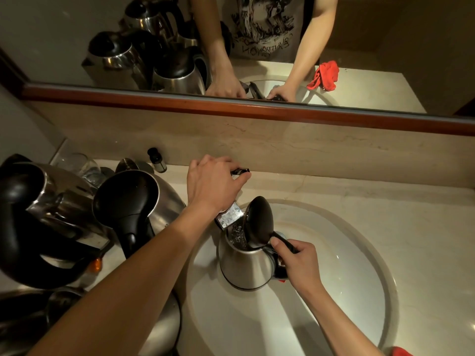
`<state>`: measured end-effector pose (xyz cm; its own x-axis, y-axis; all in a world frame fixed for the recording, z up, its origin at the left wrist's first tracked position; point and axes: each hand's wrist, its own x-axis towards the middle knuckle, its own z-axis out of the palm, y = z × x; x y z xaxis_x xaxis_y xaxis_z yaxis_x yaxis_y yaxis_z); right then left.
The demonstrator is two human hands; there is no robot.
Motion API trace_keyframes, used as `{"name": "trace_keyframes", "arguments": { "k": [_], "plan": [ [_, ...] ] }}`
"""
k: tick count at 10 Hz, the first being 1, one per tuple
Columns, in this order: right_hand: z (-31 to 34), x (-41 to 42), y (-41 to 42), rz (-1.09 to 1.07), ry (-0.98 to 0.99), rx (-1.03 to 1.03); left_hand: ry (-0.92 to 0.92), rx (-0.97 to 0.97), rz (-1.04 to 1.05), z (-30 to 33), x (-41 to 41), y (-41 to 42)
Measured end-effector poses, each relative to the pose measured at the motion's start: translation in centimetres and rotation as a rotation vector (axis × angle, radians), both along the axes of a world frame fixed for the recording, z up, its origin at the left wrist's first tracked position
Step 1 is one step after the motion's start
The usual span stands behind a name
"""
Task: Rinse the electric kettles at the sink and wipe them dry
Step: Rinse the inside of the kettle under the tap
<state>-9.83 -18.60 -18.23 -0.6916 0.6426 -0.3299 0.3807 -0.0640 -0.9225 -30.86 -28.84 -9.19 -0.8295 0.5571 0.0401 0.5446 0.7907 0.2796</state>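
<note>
We are holding a stainless steel kettle (pixel 245 265) upright inside the white sink basin (pixel 359 278), its black lid (pixel 258 222) tipped open while water is running into it from the tap spout (pixel 228 217). Our right hand (pixel 298 260) is grasping the kettle's black handle (pixel 281 253), and our left hand (pixel 213 183) is gripping the tap lever (pixel 241 172). More steel kettles (pixel 133 201) are crowding the countertop (pixel 424 227) to the left.

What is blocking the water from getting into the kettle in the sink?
Nothing visible. The kettle stands in the sink with its lid tipped open, right under the tap spout, and water shows in its mouth. The right hand holds its handle; the left hand is on the tap.
</note>
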Motion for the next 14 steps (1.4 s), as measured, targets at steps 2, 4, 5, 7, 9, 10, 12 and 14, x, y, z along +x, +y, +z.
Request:
{"name": "trace_keyframes", "arguments": {
  "k": [2,4,5,7,9,10,12,14],
  "plan": [
    [-0.08,0.08,0.08,-0.002,-0.004,0.000,0.004,-0.007,-0.002,-0.12,-0.02,0.01],
    [-0.05,-0.08,0.08,0.001,-0.004,0.006,0.000,-0.005,-0.004,0.01,-0.07,0.00],
    [-0.05,-0.04,0.09,0.004,-0.009,0.005,0.000,-0.006,-0.006,0.00,-0.13,0.00],
    [0.26,-0.06,0.12,0.007,-0.003,-0.002,0.001,-0.006,-0.009,0.08,-0.05,0.01],
    [-0.19,0.09,0.26,-0.004,0.001,0.032,-0.005,0.001,-0.012,0.05,-0.04,0.03],
    [-0.14,0.05,0.26,-0.012,0.006,0.014,-0.006,-0.001,-0.007,0.06,-0.05,0.01],
    [0.03,0.18,0.13,0.004,0.004,-0.010,-0.003,-0.006,-0.009,0.18,0.07,0.01],
    [0.06,0.11,0.14,0.014,0.008,-0.007,-0.001,-0.010,-0.007,0.14,0.05,0.02]
  ]
}}
